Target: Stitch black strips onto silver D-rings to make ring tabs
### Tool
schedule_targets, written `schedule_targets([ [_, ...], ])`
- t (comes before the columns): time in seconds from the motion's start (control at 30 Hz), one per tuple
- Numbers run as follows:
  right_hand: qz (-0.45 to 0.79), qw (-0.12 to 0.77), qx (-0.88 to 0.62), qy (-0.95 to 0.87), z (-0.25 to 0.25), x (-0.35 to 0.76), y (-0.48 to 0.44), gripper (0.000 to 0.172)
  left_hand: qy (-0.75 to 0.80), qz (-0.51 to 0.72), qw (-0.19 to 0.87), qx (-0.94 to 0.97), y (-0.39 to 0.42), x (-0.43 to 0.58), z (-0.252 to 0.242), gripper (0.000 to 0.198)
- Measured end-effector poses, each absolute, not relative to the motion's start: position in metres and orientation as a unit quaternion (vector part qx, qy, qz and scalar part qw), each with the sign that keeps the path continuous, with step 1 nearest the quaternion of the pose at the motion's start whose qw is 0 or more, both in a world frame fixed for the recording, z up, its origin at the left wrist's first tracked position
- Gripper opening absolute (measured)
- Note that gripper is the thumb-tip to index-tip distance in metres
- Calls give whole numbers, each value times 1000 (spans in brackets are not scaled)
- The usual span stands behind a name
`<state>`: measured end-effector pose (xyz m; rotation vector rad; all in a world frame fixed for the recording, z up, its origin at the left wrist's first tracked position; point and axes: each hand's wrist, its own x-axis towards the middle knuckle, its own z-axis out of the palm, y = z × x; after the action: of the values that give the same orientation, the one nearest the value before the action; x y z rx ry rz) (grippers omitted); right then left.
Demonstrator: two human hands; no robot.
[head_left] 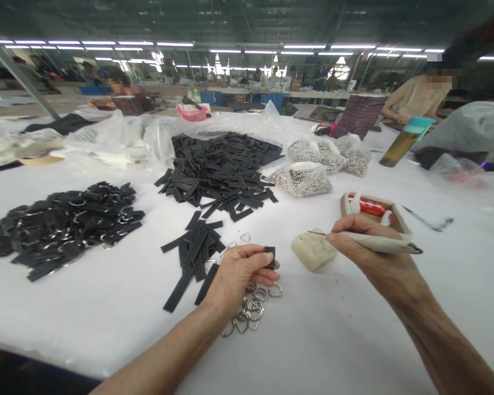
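Prepping a small black tab looks like the step in hand, one piece at a time. Far left: heap of looped black tabs (pixel 61 225) carrying metal rings, soft matte strap, bright curved wire. Then a small batch of black strips (pixel 195 247), flat, narrow, square-cut, with a bigger strip pile (pixel 226 170) behind. Left hand (pixel 241 263) pinches a short black piece (pixel 271 251), seemingly folded, between thumb and fingers, above the table; can't tell if a ring sits inside. Loose D-rings (pixel 253 310) lie below that hand: smooth, shiny, one flat side. Clear plastic ring bags (pixel 300 181) sit farther back. Next, a pale block (pixel 310 253), waxy-looking, rounded edges, material unconfirmed. Right hand (pixel 372 266) grips a thin-tipped tool (pixel 374 242) with a pale, wrapped-looking handle; tip is over the block, contact unclear. Next move likely calls for a steady pinch and fine tip control. Right end: cardboard tray (pixel 343 207) holding a glossy red cylinder (pixel 368 206).
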<state>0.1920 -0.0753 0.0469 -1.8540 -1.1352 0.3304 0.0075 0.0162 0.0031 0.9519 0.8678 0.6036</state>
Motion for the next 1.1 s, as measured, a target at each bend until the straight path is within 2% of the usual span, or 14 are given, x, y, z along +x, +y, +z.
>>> schedule_targets([
  [0.2,221,489,-717,-445,46,213,-75,24,407,284,750,437,18,7,7,9],
  [0.37,202,490,-728,-434,46,216,-71,34,430,277,751,419,22,9,9,8],
  [0.57,128,432,-788,-420,48,203,-66,22,433,265,753,420,20,10,11,8],
  [0.73,141,390,-807,-420,41,201,-64,18,418,245,764,425,19,10,9,5],
  [1.1,166,368,-805,-435,31,202,-59,15,393,228,775,439,16,12,9,5],
])
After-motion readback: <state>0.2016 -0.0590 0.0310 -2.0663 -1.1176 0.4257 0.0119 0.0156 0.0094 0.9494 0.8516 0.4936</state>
